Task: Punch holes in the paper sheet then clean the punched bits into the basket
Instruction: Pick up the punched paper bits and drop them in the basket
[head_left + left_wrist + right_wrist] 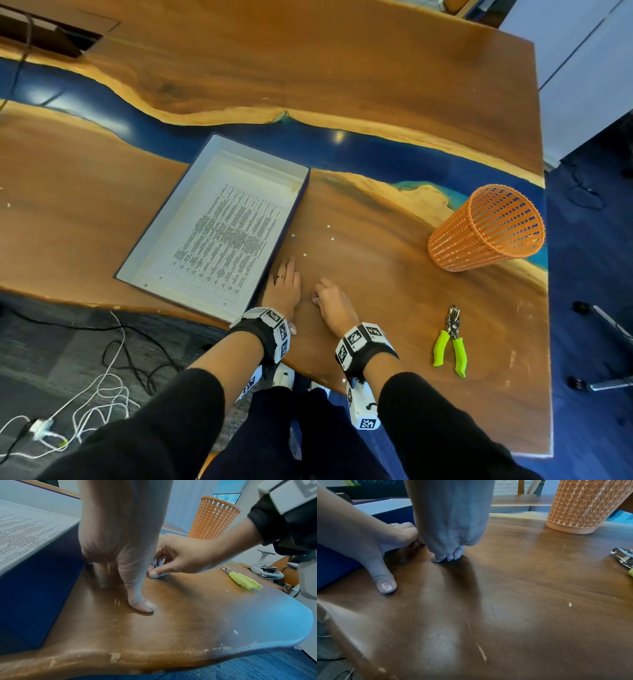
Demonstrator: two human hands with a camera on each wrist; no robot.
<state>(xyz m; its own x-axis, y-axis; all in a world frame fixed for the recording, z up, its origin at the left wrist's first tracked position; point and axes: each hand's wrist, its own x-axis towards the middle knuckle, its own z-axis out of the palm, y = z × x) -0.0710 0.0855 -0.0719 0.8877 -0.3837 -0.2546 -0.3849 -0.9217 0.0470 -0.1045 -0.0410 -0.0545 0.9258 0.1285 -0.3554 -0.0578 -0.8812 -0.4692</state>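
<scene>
The printed paper sheet point(226, 236) lies inside a shallow box point(219, 144). Several white punched bits point(332, 239) dot the wooden table point(394, 274) to the right of the box. My left hand point(287, 274) rests flat on the table against the box's side, with its thumb point(142, 605) pressed on the wood. Just to its right, my right hand point(317, 298) has its fingertips point(448, 557) pinched together on the tabletop, seemingly on a punched bit that they hide. The orange basket point(486, 228) stands far right. The green-handled hole punch point(452, 337) lies untouched.
The table's front edge point(154, 654) is close below both wrists and its right edge runs just past the basket. A blue resin strip point(376, 150) crosses the table behind the box. Cables point(102, 394) lie on the floor at the left.
</scene>
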